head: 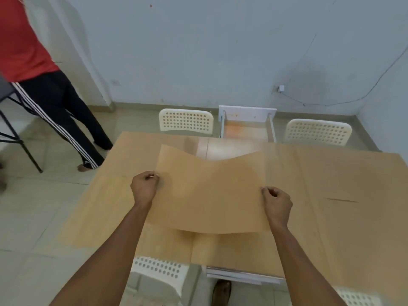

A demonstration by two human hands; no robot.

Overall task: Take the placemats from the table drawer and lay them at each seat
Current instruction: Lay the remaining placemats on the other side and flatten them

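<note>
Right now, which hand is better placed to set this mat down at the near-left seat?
Left, probably. The left hand pinches the placemat by its left edge, right above the near-left chair. The right hand grips the opposite edge, further from that seat. Both should lower together.

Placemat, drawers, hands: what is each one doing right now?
placemat: held above the table, sagging in the middle
left hand: pinches the mat's left edge
right hand: pinches the mat's right edge
far drawer: pulled open
near drawer: partly open
</note>
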